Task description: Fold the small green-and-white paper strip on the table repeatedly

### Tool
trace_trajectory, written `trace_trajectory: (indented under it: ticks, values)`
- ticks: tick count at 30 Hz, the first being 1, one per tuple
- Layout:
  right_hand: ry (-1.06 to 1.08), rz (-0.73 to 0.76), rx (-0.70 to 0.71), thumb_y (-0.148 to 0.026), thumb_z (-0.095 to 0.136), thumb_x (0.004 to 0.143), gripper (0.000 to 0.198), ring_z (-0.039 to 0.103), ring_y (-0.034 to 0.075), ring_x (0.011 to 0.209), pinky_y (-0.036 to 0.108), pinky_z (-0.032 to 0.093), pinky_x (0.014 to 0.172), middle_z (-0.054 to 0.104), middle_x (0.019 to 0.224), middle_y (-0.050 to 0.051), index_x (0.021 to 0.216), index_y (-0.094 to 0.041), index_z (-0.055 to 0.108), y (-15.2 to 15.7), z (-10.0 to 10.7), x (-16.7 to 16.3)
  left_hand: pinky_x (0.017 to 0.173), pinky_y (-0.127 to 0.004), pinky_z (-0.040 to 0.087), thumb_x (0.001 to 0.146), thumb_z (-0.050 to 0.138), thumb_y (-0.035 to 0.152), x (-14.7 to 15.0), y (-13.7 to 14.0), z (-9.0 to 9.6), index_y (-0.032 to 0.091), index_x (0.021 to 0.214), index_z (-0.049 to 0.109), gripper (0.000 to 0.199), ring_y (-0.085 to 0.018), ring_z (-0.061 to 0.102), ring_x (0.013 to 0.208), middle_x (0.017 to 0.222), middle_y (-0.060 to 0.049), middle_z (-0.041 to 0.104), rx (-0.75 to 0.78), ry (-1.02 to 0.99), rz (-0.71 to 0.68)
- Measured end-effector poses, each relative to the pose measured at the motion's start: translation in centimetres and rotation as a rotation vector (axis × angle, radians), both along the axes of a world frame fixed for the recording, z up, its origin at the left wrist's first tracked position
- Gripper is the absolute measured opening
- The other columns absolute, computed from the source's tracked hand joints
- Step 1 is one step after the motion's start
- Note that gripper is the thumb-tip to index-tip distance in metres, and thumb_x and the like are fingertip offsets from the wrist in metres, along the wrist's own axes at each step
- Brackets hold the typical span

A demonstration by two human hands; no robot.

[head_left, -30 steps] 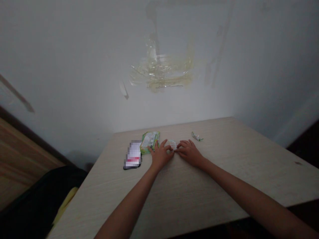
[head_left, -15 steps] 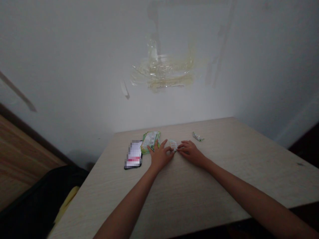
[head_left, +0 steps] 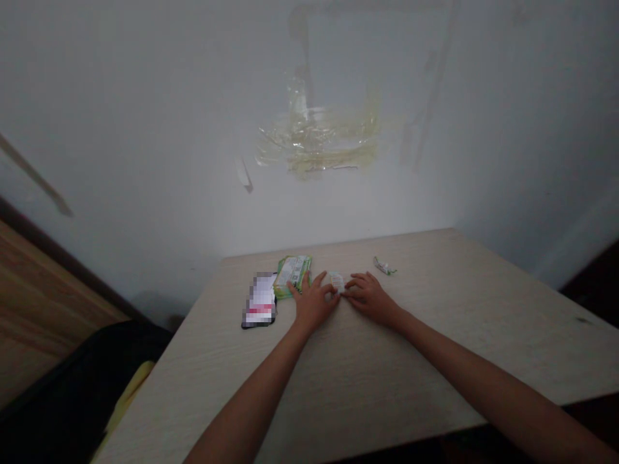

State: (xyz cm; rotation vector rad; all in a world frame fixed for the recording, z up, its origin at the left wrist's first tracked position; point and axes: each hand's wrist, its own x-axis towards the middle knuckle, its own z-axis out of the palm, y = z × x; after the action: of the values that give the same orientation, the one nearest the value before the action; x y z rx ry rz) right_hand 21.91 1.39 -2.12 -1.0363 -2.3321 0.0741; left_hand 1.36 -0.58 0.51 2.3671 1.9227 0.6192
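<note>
Between my hands, a small pale, see-through wrapper (head_left: 337, 281) with faint print lies on the table. My left hand (head_left: 315, 304) has its thumb and index finger pinched at the wrapper's near left edge. Its other fingers are spread, the outer ones over the edge of a green and white packet (head_left: 293, 269). From the right, my right hand (head_left: 371, 296) pinches the wrapper's near right edge with bent fingers. The fingertips partly hide that near edge.
A phone (head_left: 260, 301) with a blurred screen lies left of the packet, touching it. A twisted green and white wrapper (head_left: 384, 266) lies at the back right of the wooden table (head_left: 411, 393). Behind stands a wall (head_left: 193, 129) with old tape (head_left: 319, 138).
The hands and wrapper hold almost the same place. The fingertips have shifted only slightly on the wrapper, and the view has moved a little.
</note>
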Motion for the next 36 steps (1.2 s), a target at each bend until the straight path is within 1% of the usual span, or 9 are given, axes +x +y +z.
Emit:
trace_trajectory:
  ticks: [6, 10, 13, 19, 23, 28, 32, 36]
  values:
    - [-0.053, -0.02, 0.009, -0.022, 0.061, 0.09, 0.026, 0.05, 0.028, 0.127, 0.061, 0.023, 0.113, 0.068, 0.115, 0.005, 0.11, -0.033, 0.073, -0.3, 0.3, -0.2, 0.105, -0.082, -0.001, 0.085, 0.06, 0.051, 0.1, 0.0, 0.1, 0.039, 0.097, 0.072, 0.021, -0.039, 0.019, 0.147, 0.151, 0.006, 0.045, 0.012, 0.007, -0.021]
    - [-0.12, -0.028, 0.059, -0.022, 0.06, 0.091, 0.024, 0.049, 0.028, 0.127, 0.061, 0.02, 0.114, 0.068, 0.115, 0.005, 0.11, -0.03, 0.073, -0.6, 0.8, -0.4, 0.105, -0.082, -0.001, 0.085, 0.061, 0.048, 0.4, 0.2, 0.0, 0.037, 0.095, 0.072, 0.018, -0.039, 0.019, 0.147, 0.151, 0.007, 0.046, -0.003, -0.006, 0.003]
    - [-0.137, -0.044, 0.062, -0.024, 0.06, 0.091, 0.023, 0.05, 0.029, 0.126, 0.062, 0.02, 0.113, 0.069, 0.113, 0.005, 0.109, -0.031, 0.073, -0.6, 1.0, -0.5, 0.105, -0.082, -0.003, 0.084, 0.062, 0.046, 0.6, 0.4, -0.1, 0.038, 0.095, 0.071, 0.017, -0.039, 0.019, 0.147, 0.151, 0.008, 0.046, -0.026, -0.019, 0.017]
    - [-0.078, -0.075, 0.018, -0.026, 0.06, 0.092, 0.021, 0.052, 0.028, 0.122, 0.062, 0.024, 0.111, 0.07, 0.11, 0.005, 0.106, -0.033, 0.074, -0.4, 0.8, -0.6, 0.104, -0.082, -0.003, 0.084, 0.062, 0.045, 0.3, 0.6, 0.1, 0.039, 0.099, 0.071, 0.018, -0.04, 0.018, 0.147, 0.152, 0.009, 0.044, -0.082, -0.03, 0.015]
    - [-0.045, -0.073, -0.009, -0.027, 0.06, 0.092, 0.021, 0.052, 0.027, 0.122, 0.062, 0.024, 0.111, 0.069, 0.111, 0.005, 0.106, -0.033, 0.074, -0.2, 0.5, -0.5, 0.104, -0.083, -0.001, 0.084, 0.061, 0.047, 0.1, 0.6, 0.1, 0.04, 0.101, 0.071, 0.021, -0.04, 0.017, 0.147, 0.154, 0.008, 0.042, -0.098, -0.03, 0.009]
    - [-0.011, -0.042, -0.039, -0.024, 0.057, 0.094, 0.022, 0.054, 0.026, 0.12, 0.059, 0.026, 0.11, 0.07, 0.111, 0.007, 0.106, -0.03, 0.074, 0.3, 0.2, -0.1, 0.107, -0.08, -0.001, 0.084, 0.062, 0.049, -0.2, 0.4, -0.4, 0.043, 0.103, 0.071, 0.022, -0.039, 0.017, 0.147, 0.154, 0.008, 0.042, -0.073, -0.028, 0.025]
    - [0.008, -0.026, -0.053, -0.023, 0.055, 0.094, 0.022, 0.056, 0.024, 0.116, 0.058, 0.027, 0.11, 0.07, 0.112, 0.007, 0.107, -0.027, 0.073, 0.3, 0.3, 0.1, 0.107, -0.08, -0.004, 0.085, 0.062, 0.05, -0.3, 0.2, -0.5, 0.043, 0.105, 0.071, 0.023, -0.038, 0.018, 0.147, 0.153, 0.008, 0.043, -0.044, -0.033, 0.01]
    - [0.028, 0.006, -0.017, -0.022, 0.054, 0.094, 0.023, 0.056, 0.025, 0.117, 0.054, 0.034, 0.106, 0.071, 0.113, 0.007, 0.107, -0.025, 0.073, 0.4, 0.3, 0.2, 0.108, -0.079, -0.006, 0.086, 0.061, 0.047, -0.2, 0.1, -0.3, 0.044, 0.105, 0.071, 0.022, -0.037, 0.018, 0.147, 0.152, 0.009, 0.044, -0.031, -0.033, 0.016]
